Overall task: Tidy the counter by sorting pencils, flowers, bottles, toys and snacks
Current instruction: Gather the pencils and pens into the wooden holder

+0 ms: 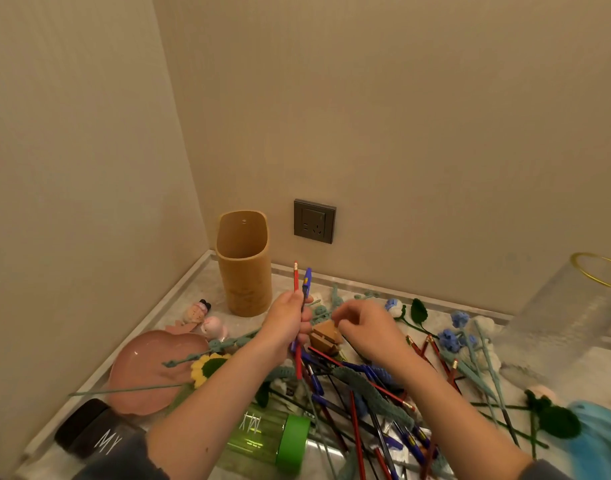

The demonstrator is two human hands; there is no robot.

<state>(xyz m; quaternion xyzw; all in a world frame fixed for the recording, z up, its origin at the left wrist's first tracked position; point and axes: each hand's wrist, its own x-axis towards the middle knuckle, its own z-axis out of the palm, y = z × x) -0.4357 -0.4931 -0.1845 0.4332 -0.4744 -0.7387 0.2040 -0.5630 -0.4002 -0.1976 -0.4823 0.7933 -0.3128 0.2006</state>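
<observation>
My left hand (pixel 287 322) grips a red pencil (pixel 296 282) and a blue pen (pixel 307 282), held upright just right of the tan bamboo holder (pixel 243 265). My right hand (pixel 364 327) hovers with curled fingers over the pile, touching a small wooden toy (pixel 324 336); whether it holds anything I cannot tell. Several red pencils and blue pens (pixel 362 403) lie mixed with crocheted flowers (pixel 451 337) on the counter. A green bottle (pixel 272 436) and a dark bottle (pixel 92 431) lie on their sides near me.
A pink dish (pixel 141 368) sits at left with a crocheted sunflower (pixel 208 367) on its edge. Small toy figures (pixel 201 315) stand beside the holder. A clear glass vase (pixel 570 313) stands at right, a blue item (pixel 598 438) below it. A wall socket (pixel 314 221) is behind.
</observation>
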